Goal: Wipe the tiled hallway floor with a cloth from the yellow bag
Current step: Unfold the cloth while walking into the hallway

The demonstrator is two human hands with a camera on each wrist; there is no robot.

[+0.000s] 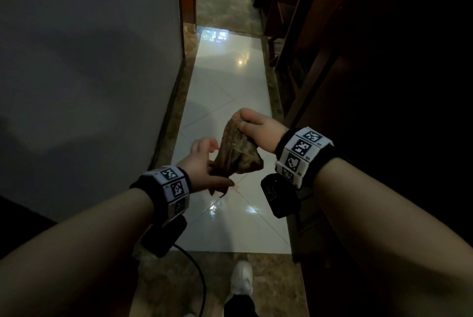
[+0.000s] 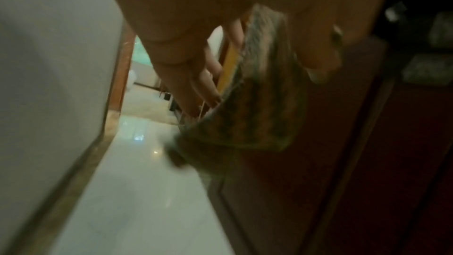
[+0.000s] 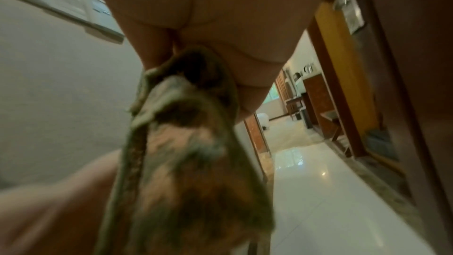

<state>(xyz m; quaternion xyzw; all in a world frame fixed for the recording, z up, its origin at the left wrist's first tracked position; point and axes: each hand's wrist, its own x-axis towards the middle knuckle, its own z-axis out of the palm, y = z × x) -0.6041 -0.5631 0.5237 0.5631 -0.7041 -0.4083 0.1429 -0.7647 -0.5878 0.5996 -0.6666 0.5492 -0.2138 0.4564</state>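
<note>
I see the cloth [image 1: 236,153], a mottled brown-green rag, hanging crumpled in the air above the floor [image 1: 225,91], held between my two hands near the middle of the head view. My right hand [image 1: 258,130], at about 1 o'clock from the cloth, pinches its top edge between curled fingers and thumb. My left hand [image 1: 202,165], at about 8 o'clock from it, holds the lower corner against the thumb [image 1: 222,183], the other fingers loosely spread above. Both wrist views are blurred, though the left wrist view shows the cloth [image 2: 257,108] lying between fingers and thumb. Below, pale glossy tiles run up the hallway toward 12 o'clock, a grey wall [image 1: 89,60] at 9 o'clock, dark wooden panels [image 1: 384,60] at 3 o'clock. A white shoe [image 1: 242,278] stands at 6 o'clock.
</note>
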